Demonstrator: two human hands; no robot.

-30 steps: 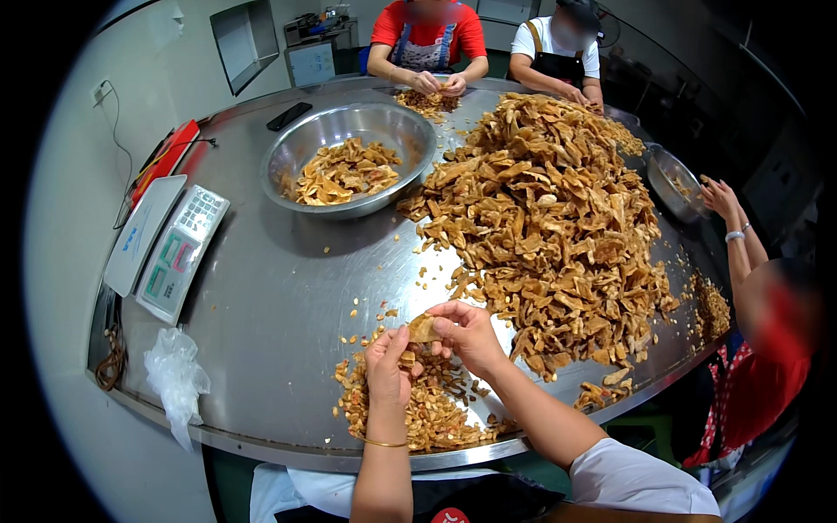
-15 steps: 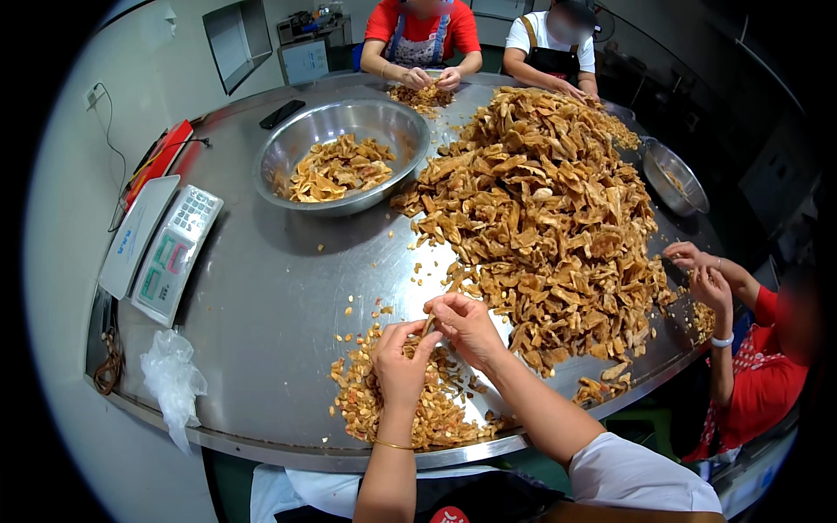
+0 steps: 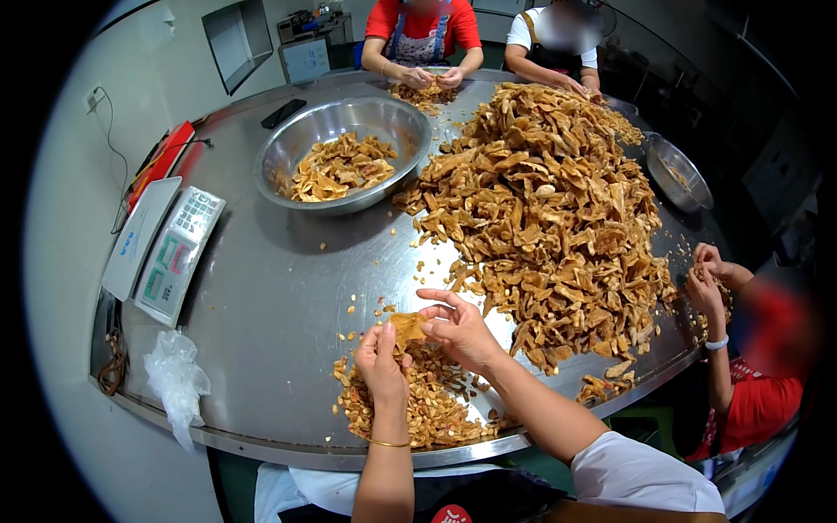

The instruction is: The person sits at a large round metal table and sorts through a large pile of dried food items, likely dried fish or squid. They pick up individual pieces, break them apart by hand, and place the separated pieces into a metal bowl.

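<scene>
Over the table's near side, my left hand (image 3: 382, 364) pinches a flat, golden-brown dried piece (image 3: 408, 329) between thumb and fingers. My right hand (image 3: 464, 333) has its thumb and a finger at the piece's right edge, while its index finger stretches out above. Directly below both hands spreads a small pile of pale and reddish-brown bits (image 3: 410, 405). To the right rises a large heap of similar dried pieces (image 3: 549, 209). A wide metal bowl (image 3: 279, 150) beyond my hands holds more of them.
On the left of the metal table (image 3: 261, 349) are a scale (image 3: 170, 261), a crumpled clear plastic bag (image 3: 177, 383) and a black phone (image 3: 283, 113). A second metal bowl (image 3: 689, 192) stands at the right edge. Several co-workers handle pieces around the table.
The dried piece now shows its flat side between my hands. My left hand has shifted slightly left, and my right index finger has lifted away. A co-worker's hands at right have drawn together.
</scene>
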